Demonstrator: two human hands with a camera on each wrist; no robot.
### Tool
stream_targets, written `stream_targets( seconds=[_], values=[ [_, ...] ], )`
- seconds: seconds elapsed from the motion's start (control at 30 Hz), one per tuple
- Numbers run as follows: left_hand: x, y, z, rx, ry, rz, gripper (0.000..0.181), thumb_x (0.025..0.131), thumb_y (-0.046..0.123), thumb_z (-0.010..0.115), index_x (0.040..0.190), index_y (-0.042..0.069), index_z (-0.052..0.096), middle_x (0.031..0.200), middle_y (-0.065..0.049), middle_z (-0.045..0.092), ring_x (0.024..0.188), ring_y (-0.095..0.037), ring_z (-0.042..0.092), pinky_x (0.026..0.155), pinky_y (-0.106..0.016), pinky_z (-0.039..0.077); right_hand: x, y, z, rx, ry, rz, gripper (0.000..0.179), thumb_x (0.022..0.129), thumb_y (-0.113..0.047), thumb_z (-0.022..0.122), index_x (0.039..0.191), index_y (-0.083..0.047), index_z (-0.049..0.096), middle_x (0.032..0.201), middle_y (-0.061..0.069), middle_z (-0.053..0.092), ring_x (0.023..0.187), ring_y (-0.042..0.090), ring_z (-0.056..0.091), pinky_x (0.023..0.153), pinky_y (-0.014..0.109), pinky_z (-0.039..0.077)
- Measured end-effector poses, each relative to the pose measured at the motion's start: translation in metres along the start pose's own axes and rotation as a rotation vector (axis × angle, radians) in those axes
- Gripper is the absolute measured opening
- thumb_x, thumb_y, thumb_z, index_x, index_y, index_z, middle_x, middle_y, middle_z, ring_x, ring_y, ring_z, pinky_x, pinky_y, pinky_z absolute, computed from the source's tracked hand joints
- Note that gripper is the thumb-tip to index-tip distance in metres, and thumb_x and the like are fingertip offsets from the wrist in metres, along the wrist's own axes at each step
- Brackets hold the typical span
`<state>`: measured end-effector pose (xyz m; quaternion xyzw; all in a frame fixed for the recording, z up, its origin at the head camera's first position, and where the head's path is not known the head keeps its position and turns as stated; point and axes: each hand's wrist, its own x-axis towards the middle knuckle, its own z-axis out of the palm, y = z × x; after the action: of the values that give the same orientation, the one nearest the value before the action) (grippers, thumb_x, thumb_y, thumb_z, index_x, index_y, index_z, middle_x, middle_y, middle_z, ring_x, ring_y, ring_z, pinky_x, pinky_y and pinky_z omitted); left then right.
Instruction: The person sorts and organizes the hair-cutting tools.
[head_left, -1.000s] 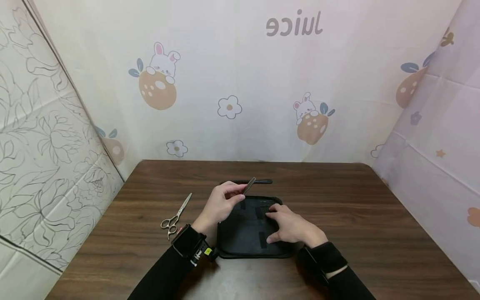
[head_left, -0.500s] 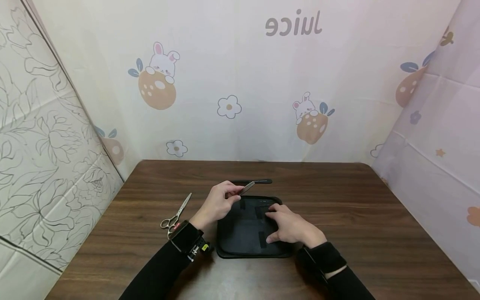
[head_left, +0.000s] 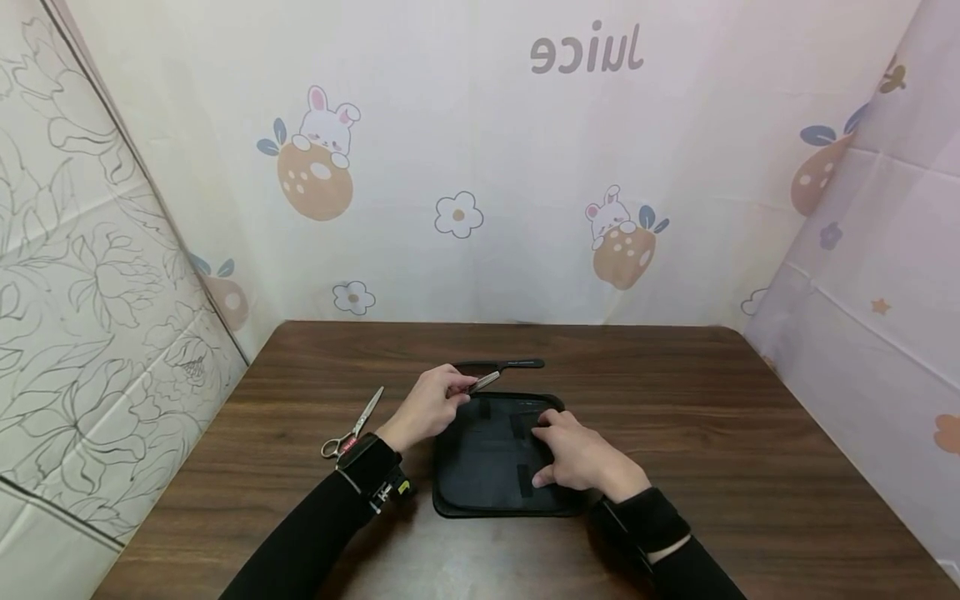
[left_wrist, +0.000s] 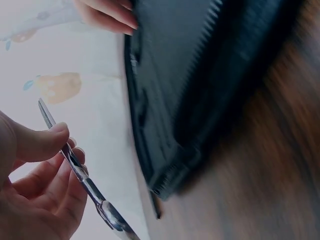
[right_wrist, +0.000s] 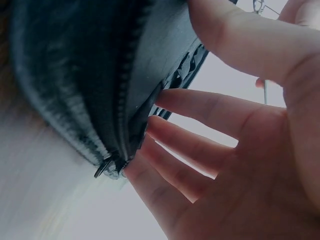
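Left hand (head_left: pixel 427 406) pinches a slim metal tool (head_left: pixel 486 381) near the far edge of the black zipped case (head_left: pixel 480 475), apparently for fine control, while the right hand (head_left: pixel 581 454), fingers spread apart, touches the case's right side, presumably to steady it (scissors (head_left: pixel 363 420) lie left of it).

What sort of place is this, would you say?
Probably a makeshift work corner: a wooden table with printed sheets on three sides, and scissors lying left of a black case.

Screened-off tabletop spot, room type unclear to me; bunny-print cloth (head_left: pixel 480 125) across upper frame, flower-drawn sheet (head_left: pixel 97 283) left, wood-grain table (head_left: pixel 675 408) below
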<state>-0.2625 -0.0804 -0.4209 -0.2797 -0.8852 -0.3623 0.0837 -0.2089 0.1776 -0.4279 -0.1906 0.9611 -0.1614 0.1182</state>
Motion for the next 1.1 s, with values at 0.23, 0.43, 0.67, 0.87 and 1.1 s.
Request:
stream_targets(
  seconds=[0.23, 0.43, 0.67, 0.87, 1.1],
  values=[
    [0.0, -0.011, 0.0, 0.1, -0.069, -0.03, 0.029, 0.093, -0.003, 0.069, 0.12, 0.003, 0.074, 0.099, -0.004, 0.064, 0.084, -0.015, 0.058, 0.076, -0.032, 0.05, -0.002, -0.002, 0.0, -0.015, 0.006, -0.006, 0.068, 0.081, -0.029, 0.088, 0.135, 0.003, 0.063, 0.143, 0.014, 0.049, 0.131, 0.032, 0.045, 0.096, 0.051, 0.049],
    [-0.002, -0.016, -0.001, 0.165, -0.097, -0.003, 0.029, 0.093, -0.004, 0.067, 0.12, 0.004, 0.075, 0.102, -0.005, 0.066, 0.088, -0.017, 0.062, 0.077, -0.035, 0.052, -0.003, -0.002, 0.0, -0.028, 0.011, -0.007, 0.068, 0.081, -0.03, 0.088, 0.135, 0.003, 0.063, 0.141, 0.013, 0.05, 0.129, 0.03, 0.046, 0.096, 0.049, 0.049],
    [-0.002, -0.019, -0.003, 0.236, -0.156, -0.037, 0.032, 0.095, -0.005, 0.064, 0.125, 0.003, 0.072, 0.106, -0.006, 0.066, 0.09, -0.018, 0.062, 0.079, -0.034, 0.052, -0.003, -0.001, 0.001, -0.03, 0.008, -0.011, 0.068, 0.081, -0.03, 0.087, 0.135, 0.003, 0.062, 0.142, 0.014, 0.05, 0.13, 0.03, 0.046, 0.098, 0.048, 0.048],
    [0.0, -0.02, -0.003, 0.296, -0.206, -0.084, 0.034, 0.096, -0.005, 0.063, 0.127, 0.003, 0.07, 0.109, -0.006, 0.064, 0.097, -0.021, 0.063, 0.083, -0.035, 0.052, -0.003, -0.001, 0.0, -0.037, 0.005, -0.017, 0.068, 0.082, -0.03, 0.087, 0.136, 0.003, 0.062, 0.143, 0.014, 0.049, 0.131, 0.031, 0.045, 0.098, 0.048, 0.048],
    [-0.001, -0.02, -0.003, 0.362, -0.246, -0.112, 0.034, 0.095, -0.005, 0.063, 0.125, 0.006, 0.073, 0.108, -0.006, 0.063, 0.103, -0.027, 0.063, 0.071, -0.032, 0.048, -0.005, -0.002, -0.001, -0.03, 0.003, -0.014, 0.068, 0.081, -0.029, 0.087, 0.135, 0.003, 0.063, 0.143, 0.014, 0.05, 0.131, 0.03, 0.046, 0.099, 0.048, 0.048]
  ],
)
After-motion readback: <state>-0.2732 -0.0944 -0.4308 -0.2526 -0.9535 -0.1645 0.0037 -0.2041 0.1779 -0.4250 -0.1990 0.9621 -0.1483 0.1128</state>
